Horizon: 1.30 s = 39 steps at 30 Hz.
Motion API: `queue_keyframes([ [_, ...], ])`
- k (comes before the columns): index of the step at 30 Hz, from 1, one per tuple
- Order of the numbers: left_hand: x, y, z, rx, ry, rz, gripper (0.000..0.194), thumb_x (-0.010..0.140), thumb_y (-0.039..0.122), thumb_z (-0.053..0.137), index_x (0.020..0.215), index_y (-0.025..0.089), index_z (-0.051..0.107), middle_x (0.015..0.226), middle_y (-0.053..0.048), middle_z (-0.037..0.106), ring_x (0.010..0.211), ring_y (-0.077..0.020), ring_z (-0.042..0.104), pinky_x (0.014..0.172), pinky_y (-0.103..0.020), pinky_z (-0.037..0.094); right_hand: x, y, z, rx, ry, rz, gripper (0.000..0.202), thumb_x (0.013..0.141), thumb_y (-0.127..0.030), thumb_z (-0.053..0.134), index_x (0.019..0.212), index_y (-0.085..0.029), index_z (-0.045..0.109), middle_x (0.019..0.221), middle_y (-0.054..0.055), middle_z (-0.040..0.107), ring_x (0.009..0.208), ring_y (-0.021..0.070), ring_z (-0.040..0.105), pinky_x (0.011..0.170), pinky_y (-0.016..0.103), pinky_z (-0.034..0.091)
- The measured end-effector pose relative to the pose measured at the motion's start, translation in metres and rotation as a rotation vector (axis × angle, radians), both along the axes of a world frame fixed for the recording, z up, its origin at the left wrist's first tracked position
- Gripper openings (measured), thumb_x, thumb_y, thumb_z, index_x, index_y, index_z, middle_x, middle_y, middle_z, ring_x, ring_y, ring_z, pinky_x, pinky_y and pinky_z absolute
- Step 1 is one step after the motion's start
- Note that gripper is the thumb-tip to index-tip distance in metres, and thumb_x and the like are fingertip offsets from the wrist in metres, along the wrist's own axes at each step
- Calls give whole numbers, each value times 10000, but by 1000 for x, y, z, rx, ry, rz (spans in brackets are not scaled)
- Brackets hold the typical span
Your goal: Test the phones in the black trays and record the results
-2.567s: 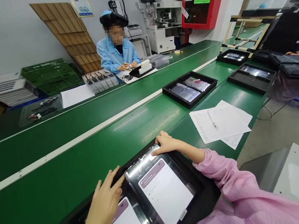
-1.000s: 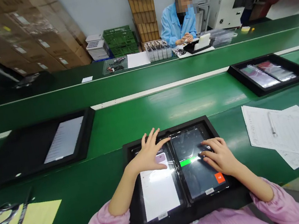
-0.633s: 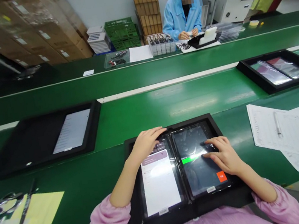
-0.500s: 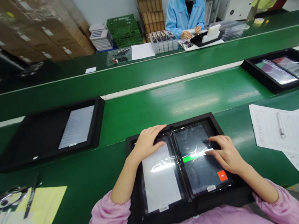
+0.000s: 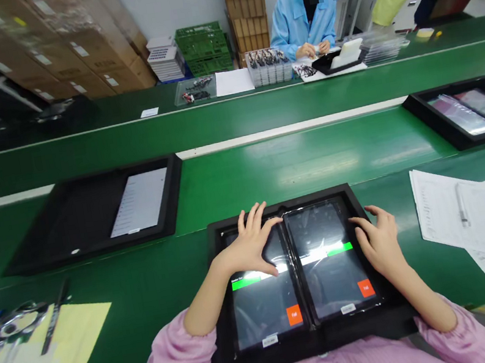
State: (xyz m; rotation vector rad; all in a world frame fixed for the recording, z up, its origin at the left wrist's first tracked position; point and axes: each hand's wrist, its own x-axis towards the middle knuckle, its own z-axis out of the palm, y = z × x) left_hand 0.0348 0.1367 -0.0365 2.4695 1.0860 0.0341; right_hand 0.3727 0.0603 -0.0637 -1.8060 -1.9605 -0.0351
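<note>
Two tablets lie side by side in a black tray (image 5: 324, 338) in front of me. The left tablet (image 5: 264, 308) has a dark screen with a green bar and a red square marked "Fail". On the right tablet (image 5: 329, 284) the same kind of dark screen shows, its green bar farther right. My left hand (image 5: 253, 245) is spread over the upper part of the left tablet, holding nothing; whether it touches the glass I cannot tell. My right hand (image 5: 380, 242) hovers by the right tablet's right edge, fingers apart and slightly bent, with nothing in it.
Another black tray (image 5: 44, 221) with one tablet sits on the left, a third tray (image 5: 443, 132) at the right. Papers with a pen (image 5: 460, 201) lie right; yellow paper (image 5: 82, 332) and a dark pen lie left. Across the bench, a person in blue (image 5: 283, 20) handles something small.
The left tablet's screen went from white to dark with green bar and red square. My left fingers spread; my right hand drew back rightward from the right tablet, whose green bar moved right.
</note>
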Motion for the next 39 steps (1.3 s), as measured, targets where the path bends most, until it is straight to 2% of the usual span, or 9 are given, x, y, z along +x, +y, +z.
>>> queue_keyframes([
  [4,2,1,4,-42,-36,-4,743,624,654,833,1237,294,614,1654,-114,-63,1479,-513,-74,1115,-756,-59,-4,4,-7,-104,-137,-58,400,796,-67,456,1064,-185,728,1330,185,416,1179,381,418,870,554,473],
  [6,4,1,5,-45,-36,-9,645,638,632,839,1174,317,667,1657,-70,-92,1476,-516,-92,1107,-763,-68,-4,4,-9,-122,-150,-46,436,764,-33,467,1062,-209,733,1337,169,417,1184,375,418,868,542,483],
  [11,11,-2,5,-34,-37,11,611,664,654,809,1157,311,698,1659,-65,-49,1470,-519,-88,1096,-778,-68,-2,5,-9,-136,-159,-49,473,744,-21,498,1085,-251,730,1337,148,411,1171,364,420,871,532,484],
  [14,16,-2,7,-65,-10,43,474,792,642,699,1108,289,704,1648,-75,9,1473,-500,-91,1088,-783,-76,-3,6,-8,-141,-186,-66,475,757,-14,490,1081,-265,730,1316,145,418,1150,355,428,863,518,482],
  [17,17,-2,8,-86,-9,72,320,956,524,507,1097,305,694,1632,-54,73,1492,-436,-64,1112,-763,-54,-5,7,-7,-156,-213,-68,506,763,3,476,1139,-245,705,1316,168,417,1153,357,429,859,518,490],
  [22,13,-2,3,-4,-62,116,353,1015,342,343,1120,332,680,1567,-35,232,1484,-350,88,1153,-735,15,-2,15,-9,-205,-215,-38,582,739,3,508,1236,-259,659,1338,176,408,1179,379,420,822,508,511],
  [30,19,0,-1,7,-33,159,405,1018,390,302,1069,314,697,1504,-68,291,1446,-379,147,1122,-773,30,3,23,-11,-241,-153,-29,586,748,4,497,1215,-295,688,1311,167,409,1149,377,429,812,495,497],
  [36,11,2,-1,8,-22,112,410,1016,353,274,1128,338,668,1495,-66,280,1456,-340,139,1140,-740,43,-2,21,-9,-246,-149,-50,565,765,0,519,1226,-282,684,1319,169,438,1183,375,421,865,493,482],
  [39,9,2,0,31,-3,124,425,1010,339,265,1129,345,673,1491,-80,279,1452,-346,158,1132,-744,72,-3,24,-6,-276,-95,-22,564,767,6,506,1238,-256,669,1297,164,448,1156,340,452,879,456,492],
])
